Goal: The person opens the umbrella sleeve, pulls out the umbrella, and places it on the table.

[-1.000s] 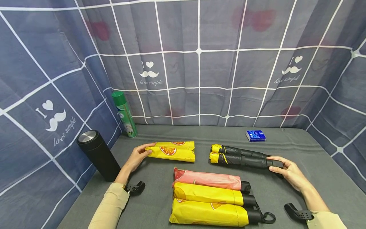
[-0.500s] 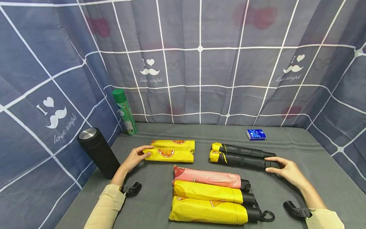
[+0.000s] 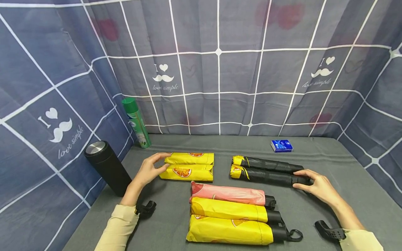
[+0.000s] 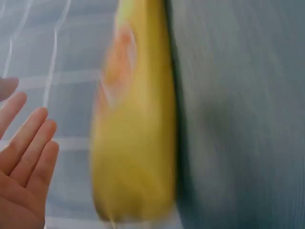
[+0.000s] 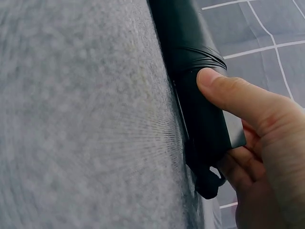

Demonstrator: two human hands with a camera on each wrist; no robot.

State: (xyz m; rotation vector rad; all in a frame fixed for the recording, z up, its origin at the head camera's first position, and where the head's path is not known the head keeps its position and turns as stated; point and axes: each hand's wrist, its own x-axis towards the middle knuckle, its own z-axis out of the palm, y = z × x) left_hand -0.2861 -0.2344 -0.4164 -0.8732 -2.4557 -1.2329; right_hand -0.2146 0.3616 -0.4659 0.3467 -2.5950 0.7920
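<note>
Two yellow umbrella sleeves printed with orange slices lie side by side, the rear sleeve (image 3: 188, 159) and the front sleeve (image 3: 191, 172). My left hand (image 3: 150, 170) is at their left ends. In the left wrist view its fingers (image 4: 35, 157) are straight and apart from the blurred yellow sleeve (image 4: 138, 152). To the right lie two folded black umbrellas with yellow ends, a rear umbrella (image 3: 267, 163) and a front umbrella (image 3: 267, 175). My right hand (image 3: 318, 187) grips the front one's black handle (image 5: 202, 109), thumb on one side, fingers partly hidden behind it.
Nearer me lie a pink sleeved umbrella (image 3: 227, 194) and two yellow sleeved umbrellas, one behind (image 3: 229, 209) and one in front (image 3: 230, 230). A black flask (image 3: 108, 167) and green spray can (image 3: 138, 123) stand left. A blue packet (image 3: 281, 145) lies at the back right.
My left hand has let go of the front yellow sleeve, which has shifted slightly left and toward me, widening the gap to the rear one. My right hand stays at the black handle.
</note>
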